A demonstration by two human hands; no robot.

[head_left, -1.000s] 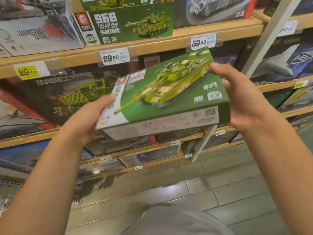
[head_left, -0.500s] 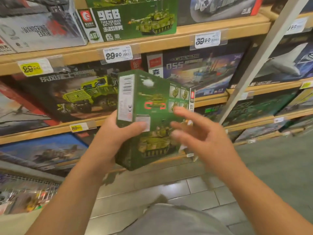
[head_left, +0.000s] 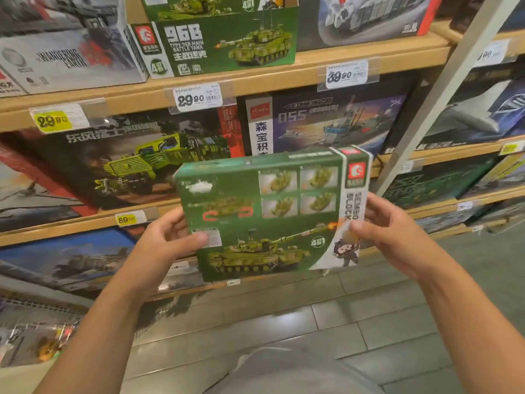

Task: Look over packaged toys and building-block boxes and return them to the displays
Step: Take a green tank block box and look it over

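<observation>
I hold a green tank building-block box (head_left: 264, 214) upright in front of me, its back face with small tank pictures turned toward the camera. My left hand (head_left: 163, 245) grips its left edge, thumb laid across the barcode label. My right hand (head_left: 389, 234) grips the right edge beside the white side strip, thumb on the front. A matching green 96B tank box (head_left: 224, 46) stands on the upper shelf.
Wooden shelves (head_left: 255, 81) with price tags (head_left: 197, 96) carry large boxes: a green truck set (head_left: 136, 163), a warship set (head_left: 332, 123), a grey box (head_left: 65, 58). A slanted white post (head_left: 443, 92) runs at right. Grey tiled floor (head_left: 284, 322) lies below.
The box was flipped from its front face, through an edge-on position held by my left hand alone, to its back face. My right hand has taken the right edge again.
</observation>
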